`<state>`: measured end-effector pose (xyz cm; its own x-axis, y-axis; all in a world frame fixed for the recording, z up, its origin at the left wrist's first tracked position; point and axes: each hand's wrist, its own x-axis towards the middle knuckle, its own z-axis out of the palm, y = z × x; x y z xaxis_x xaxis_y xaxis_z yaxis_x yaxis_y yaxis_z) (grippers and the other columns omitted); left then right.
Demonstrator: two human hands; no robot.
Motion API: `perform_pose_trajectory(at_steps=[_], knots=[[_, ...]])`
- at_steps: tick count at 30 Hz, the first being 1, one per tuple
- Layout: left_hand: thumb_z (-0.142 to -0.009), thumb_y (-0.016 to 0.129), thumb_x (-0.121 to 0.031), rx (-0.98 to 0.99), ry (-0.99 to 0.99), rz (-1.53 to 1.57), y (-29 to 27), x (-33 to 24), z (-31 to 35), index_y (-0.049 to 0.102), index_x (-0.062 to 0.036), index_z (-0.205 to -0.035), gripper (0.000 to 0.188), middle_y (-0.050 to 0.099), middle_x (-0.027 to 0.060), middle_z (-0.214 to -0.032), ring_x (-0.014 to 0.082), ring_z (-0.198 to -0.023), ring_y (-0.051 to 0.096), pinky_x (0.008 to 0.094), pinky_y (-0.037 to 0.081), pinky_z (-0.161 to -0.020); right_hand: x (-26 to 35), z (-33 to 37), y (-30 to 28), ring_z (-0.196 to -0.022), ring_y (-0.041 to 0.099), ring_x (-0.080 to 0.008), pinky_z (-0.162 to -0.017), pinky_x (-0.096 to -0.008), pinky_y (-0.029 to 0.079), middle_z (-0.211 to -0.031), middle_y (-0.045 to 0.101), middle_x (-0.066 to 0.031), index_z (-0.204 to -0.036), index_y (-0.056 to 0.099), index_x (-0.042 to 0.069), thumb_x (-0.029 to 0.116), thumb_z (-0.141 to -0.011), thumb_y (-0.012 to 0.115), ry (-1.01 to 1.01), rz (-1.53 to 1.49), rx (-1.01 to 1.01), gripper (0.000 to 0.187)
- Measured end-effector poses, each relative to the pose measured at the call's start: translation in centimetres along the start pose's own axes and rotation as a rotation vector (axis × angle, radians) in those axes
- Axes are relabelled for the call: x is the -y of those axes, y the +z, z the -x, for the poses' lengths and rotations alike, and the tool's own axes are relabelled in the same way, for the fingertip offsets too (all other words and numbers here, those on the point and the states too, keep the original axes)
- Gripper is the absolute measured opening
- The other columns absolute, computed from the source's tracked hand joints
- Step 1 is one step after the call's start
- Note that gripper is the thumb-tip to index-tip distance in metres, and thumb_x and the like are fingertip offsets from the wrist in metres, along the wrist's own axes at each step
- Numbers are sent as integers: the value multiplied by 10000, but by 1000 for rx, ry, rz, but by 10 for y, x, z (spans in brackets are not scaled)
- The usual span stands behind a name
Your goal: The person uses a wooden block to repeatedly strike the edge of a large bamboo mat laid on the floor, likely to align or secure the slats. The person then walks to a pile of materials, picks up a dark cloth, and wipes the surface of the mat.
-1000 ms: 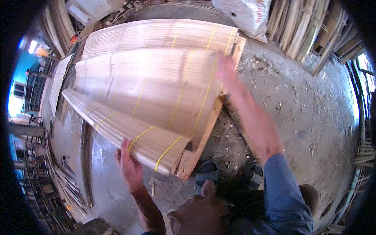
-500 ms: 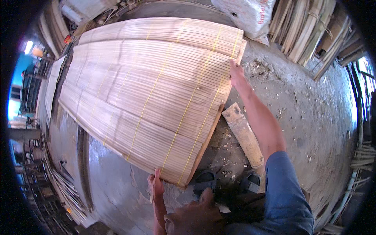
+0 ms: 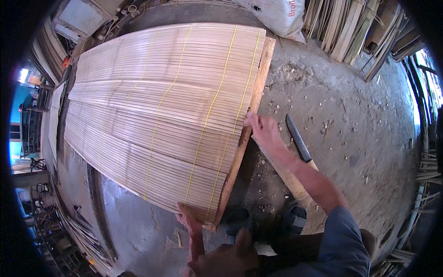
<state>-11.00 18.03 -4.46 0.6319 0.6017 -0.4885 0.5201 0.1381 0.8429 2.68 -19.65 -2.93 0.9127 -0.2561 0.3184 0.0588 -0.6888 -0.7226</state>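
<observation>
A wide mat of thin pale slats [image 3: 180,124], tied with several yellow cords, lies over a wooden board [image 3: 260,78] whose right edge shows bare. My right hand [image 3: 264,131] is at the mat's right edge, about halfway along it, with bent fingers pinching the slat ends. At the near edge, close to the near right corner, my left hand [image 3: 189,219] touches the mat with its fingers stretched out. Raised ridges run across the mat, so it does not lie quite flat.
A knife [image 3: 299,138] with a dark blade lies on the floor right of my right forearm, beside a wooden plank [image 3: 291,181]. My sandalled feet [image 3: 295,218] are below. A white sack [image 3: 279,18] and bundled strips [image 3: 344,27] stand at the back right.
My right hand has come nearer along the mat's right edge. The mat's far part has shifted left and smoothed out, baring more board. The knife, unseen before, now shows.
</observation>
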Motion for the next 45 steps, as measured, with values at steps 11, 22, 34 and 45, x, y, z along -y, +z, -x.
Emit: perform_pose_trajectory(at_steps=[11, 22, 34, 45], knots=[[-977, 506, -461, -108, 175, -339, 15, -3, 4, 525, 65, -1211, 576, 582, 176, -1119, 262, -987, 547, 370, 431, -901, -34, -91, 10, -631, 561, -131, -572, -284, 444, -738, 596, -22, -848, 609, 34, 388, -929, 604, 1020, -665, 22, 364], [-975, 504, -447, -146, 205, -228, 4, 14, -3, 547, 84, -1169, 567, 590, 200, -1130, 274, -1005, 547, 395, 438, -884, -63, -260, -72, -594, 506, -114, -521, -296, 436, -685, 586, -2, -1169, 635, 150, 111, -847, 642, 2, 154, 313, 325], [-979, 507, -441, -75, 279, -204, 16, 5, 0, 557, 87, -1119, 548, 604, 165, -1014, 233, -905, 528, 370, 426, -834, -100, -203, -62, -702, 612, -238, -639, -358, 503, -792, 634, -86, -969, 655, 40, 478, -908, 574, 523, -8, 165, 449], [-995, 502, -391, 115, 247, -233, -3, 0, -1, 583, 38, -1106, 450, 603, 83, -993, 159, -903, 503, 310, 421, -819, -53, 13, -103, -694, 631, -273, -625, -380, 499, -853, 645, -157, -1073, 617, 41, 189, -924, 600, 160, 150, 268, 211]])
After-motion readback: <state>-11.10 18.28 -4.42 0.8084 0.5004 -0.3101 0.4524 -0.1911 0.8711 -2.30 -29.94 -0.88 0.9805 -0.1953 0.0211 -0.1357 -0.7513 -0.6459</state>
